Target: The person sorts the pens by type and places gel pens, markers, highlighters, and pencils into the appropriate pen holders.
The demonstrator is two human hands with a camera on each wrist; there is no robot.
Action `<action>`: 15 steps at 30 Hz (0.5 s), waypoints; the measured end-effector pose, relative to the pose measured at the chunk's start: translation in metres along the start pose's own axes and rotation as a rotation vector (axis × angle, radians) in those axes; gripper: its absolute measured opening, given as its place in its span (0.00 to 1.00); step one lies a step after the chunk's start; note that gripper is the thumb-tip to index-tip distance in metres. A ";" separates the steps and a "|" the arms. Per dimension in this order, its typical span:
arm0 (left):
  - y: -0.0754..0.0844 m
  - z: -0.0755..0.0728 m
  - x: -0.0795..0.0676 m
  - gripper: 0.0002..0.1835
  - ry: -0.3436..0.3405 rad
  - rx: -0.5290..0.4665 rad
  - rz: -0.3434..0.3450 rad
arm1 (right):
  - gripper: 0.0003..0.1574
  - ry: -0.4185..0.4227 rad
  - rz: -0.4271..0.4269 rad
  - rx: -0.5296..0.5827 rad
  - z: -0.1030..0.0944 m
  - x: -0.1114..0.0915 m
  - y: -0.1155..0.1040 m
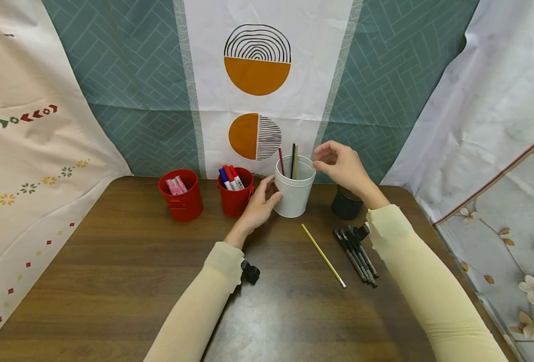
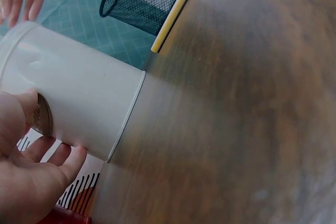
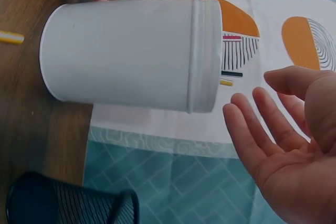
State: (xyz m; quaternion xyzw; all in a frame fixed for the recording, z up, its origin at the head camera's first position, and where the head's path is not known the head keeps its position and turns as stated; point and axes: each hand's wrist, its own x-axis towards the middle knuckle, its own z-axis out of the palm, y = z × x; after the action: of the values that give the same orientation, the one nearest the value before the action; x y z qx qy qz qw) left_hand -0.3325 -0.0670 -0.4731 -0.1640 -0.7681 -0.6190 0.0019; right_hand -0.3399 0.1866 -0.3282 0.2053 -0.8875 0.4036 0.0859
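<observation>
A white bucket (image 1: 294,193) stands upright at the back of the table, with a few pencils (image 1: 293,163) poking above its rim. My left hand (image 1: 260,205) holds the bucket's left side, its thumb by the brown oval (image 2: 42,115) and its fingers against the wall. My right hand (image 1: 341,166), fingers loosely bent and nothing in them, hovers beside the bucket's upper right rim. In the right wrist view that right hand (image 3: 286,124) shows a gap between its fingertips and the rim. A yellow pencil (image 1: 323,255) lies on the table in front of the bucket.
Left of the bucket stand a red bucket (image 1: 235,202) with red and blue markers and another red bucket (image 1: 187,206) with pink items. A black mesh cup (image 1: 346,205) is below my right wrist. Several black pens (image 1: 357,256) lie near the right sleeve.
</observation>
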 end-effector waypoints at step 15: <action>0.002 0.000 -0.001 0.33 0.000 0.005 0.002 | 0.13 -0.106 -0.126 -0.240 -0.002 -0.032 0.013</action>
State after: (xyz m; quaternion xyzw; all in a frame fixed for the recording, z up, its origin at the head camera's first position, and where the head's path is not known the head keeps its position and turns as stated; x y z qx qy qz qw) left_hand -0.3311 -0.0674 -0.4718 -0.1645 -0.7694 -0.6172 0.0030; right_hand -0.3168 0.2052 -0.3455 0.2699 -0.9180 0.2768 0.0882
